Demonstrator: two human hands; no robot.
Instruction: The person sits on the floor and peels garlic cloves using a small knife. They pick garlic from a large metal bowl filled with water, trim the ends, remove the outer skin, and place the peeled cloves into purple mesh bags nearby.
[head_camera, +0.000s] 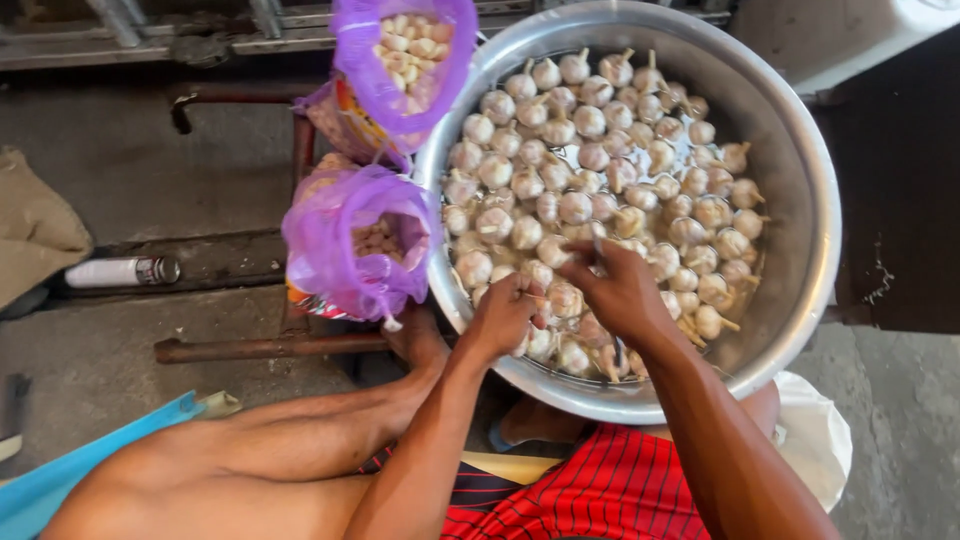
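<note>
Both hands (565, 300) closed on garlic bulb (563, 298) over steel basin (800, 200), concrete floor (110, 170).

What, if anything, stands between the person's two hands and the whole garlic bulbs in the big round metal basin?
Nothing visible does. The left hand and the right hand are already inside the big round metal basin, resting on the whole white garlic bulbs at its near edge. The two purple plastic bags sit outside it, to the left.

Grey concrete floor (130, 170), rusty metal frame (260, 348), daylight.
</note>
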